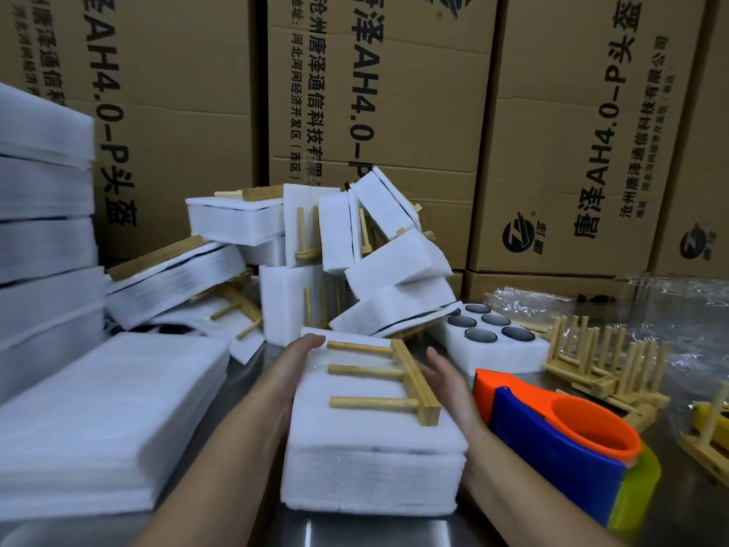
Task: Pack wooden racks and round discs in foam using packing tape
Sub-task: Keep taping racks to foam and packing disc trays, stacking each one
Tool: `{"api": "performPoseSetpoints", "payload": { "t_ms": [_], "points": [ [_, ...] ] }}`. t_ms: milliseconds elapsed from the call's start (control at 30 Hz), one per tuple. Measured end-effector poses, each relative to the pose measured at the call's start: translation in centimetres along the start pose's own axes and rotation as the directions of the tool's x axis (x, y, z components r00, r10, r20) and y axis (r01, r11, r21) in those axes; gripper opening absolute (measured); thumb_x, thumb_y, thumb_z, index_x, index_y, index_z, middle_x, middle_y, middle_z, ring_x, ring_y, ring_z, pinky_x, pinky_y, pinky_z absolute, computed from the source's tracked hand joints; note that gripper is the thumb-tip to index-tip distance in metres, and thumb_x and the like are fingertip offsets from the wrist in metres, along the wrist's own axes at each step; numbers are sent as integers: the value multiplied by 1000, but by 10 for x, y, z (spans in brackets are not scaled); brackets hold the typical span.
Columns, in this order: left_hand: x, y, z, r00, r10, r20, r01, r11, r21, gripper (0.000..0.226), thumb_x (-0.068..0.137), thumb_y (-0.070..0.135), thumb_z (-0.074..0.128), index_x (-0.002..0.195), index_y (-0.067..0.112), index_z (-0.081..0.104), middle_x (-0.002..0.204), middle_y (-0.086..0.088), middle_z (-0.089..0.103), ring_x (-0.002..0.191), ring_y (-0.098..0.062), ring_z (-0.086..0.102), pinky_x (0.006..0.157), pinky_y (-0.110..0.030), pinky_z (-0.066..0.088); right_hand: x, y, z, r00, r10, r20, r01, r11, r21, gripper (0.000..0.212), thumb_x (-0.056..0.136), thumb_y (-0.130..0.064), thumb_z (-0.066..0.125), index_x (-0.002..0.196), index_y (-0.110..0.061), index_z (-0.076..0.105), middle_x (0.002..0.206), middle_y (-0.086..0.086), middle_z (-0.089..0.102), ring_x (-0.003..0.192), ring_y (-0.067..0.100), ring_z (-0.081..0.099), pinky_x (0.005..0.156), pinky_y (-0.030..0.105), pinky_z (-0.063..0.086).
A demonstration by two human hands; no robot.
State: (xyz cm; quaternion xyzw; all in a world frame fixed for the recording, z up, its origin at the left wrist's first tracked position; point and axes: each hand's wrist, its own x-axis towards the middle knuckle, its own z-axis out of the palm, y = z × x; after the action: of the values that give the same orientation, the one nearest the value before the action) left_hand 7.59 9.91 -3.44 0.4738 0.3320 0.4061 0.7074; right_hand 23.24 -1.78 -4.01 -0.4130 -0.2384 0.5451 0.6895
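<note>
Head view — the foam block [374, 459] is flanked by both hands, and nothing is gripped. The left hand [292, 373] is laid flat against its left side, fingers straight. The right hand [449, 384] is held open along the right edge, just beside the wooden rack [414, 380], which lies on top between the palms. The tape dispenser [552, 440] is seen just right of the right wrist — the foam tray [493, 349] of round discs [477, 334] beyond those fingertips, the foam sheets [98, 408] left of the left arm.

Dim cool light w/ soft shadows, fisheye bowing at edges (blur esp. left)
</note>
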Motion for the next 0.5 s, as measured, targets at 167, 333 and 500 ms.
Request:
{"api": "performPoseSetpoints", "payload": {
  "t_ms": [167,333,500],
  "points": [
    [0,-2,-10,999,3,36,-4,999,41,15,88,16,57,90,4,66,69,-14,72,56,-23,69,46,-25,52,0,5,2,995,-40,96,39,999,15,50,94,-37,38,129,-6,57,124,18,62,115,34,57,92,41,46],
    [-5,-2,-16,993,-67,102,67,998,4,23,86,21,61,99,4,68,93,-21,72,75,-35,71,62,-38,57,-5,5,7,975,-115,190,111,993,36,43,79,-35,50,111,-9,65,100,11,73,84,23,72,60,28,56],
    [-14,0,-11,994,-21,111,25,999,-31,18,92,17,54,95,4,66,79,-17,73,62,-29,70,51,-32,55,1,9,4,984,-163,73,161,987,23,30,93,-28,46,105,-10,68,89,7,75,76,19,72,59,26,55]
  ]
}}
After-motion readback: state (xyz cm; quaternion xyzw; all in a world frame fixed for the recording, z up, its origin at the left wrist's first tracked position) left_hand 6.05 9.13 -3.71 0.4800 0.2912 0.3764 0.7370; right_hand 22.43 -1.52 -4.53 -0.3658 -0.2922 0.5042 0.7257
